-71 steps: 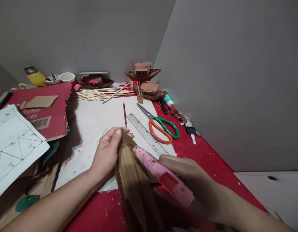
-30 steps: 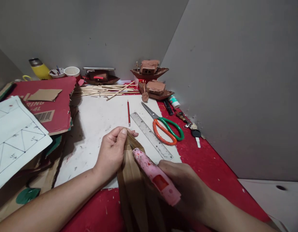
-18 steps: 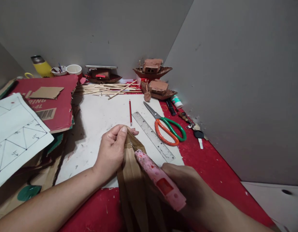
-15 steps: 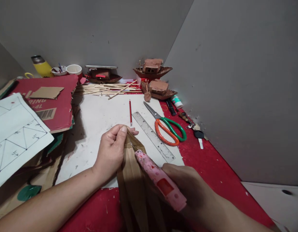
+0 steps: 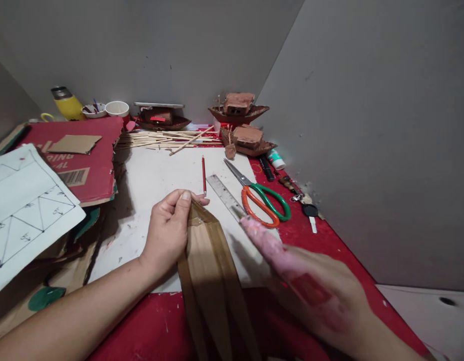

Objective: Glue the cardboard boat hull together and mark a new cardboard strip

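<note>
My left hand (image 5: 169, 225) pinches the far pointed end of a folded brown cardboard piece (image 5: 207, 255). Clear, shiny glue shows at the inside of that tip. The cardboard has long creases and runs down toward me past the lower edge of the view. In my right hand (image 5: 325, 281) is a pink glue gun (image 5: 267, 240), blurred by motion, with its nozzle pointing up and left. The nozzle is apart from the cardboard, over the clear ruler (image 5: 224, 195). A red pencil (image 5: 204, 175) lies just beyond my left fingertips.
Scissors (image 5: 254, 193) with orange and green handles lie right of the ruler on white paper (image 5: 157, 170). Behind are thin sticks (image 5: 160, 139) and brown model boats (image 5: 239, 108). Red cardboard (image 5: 94, 170) and a drawn sheet (image 5: 25, 210) are left; keys (image 5: 310, 213) lie right.
My right hand has drawn the glue gun away from the cardboard tip, to the right and toward me. My left hand and the cardboard have shifted slightly left.
</note>
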A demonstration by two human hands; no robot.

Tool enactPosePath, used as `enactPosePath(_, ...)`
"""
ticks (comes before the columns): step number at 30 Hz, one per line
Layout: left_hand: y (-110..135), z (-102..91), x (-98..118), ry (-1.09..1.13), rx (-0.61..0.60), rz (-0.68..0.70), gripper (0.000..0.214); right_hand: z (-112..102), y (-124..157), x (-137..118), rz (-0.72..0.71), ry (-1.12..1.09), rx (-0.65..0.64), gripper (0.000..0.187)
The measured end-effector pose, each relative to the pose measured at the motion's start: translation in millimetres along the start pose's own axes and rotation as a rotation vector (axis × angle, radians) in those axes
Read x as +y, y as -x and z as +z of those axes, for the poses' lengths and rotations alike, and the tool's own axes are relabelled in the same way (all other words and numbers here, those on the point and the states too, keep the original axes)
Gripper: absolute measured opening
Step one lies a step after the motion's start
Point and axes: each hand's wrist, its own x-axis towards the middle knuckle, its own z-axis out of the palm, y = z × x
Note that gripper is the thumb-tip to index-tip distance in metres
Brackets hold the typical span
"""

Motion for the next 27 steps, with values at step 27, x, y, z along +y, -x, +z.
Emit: enactPosePath(27, 22, 7.6, 12, 0.092, -0.175, -0.139, 0.037, 18, -55, -28, -0.19, -0.013, 0.095, 0.027)
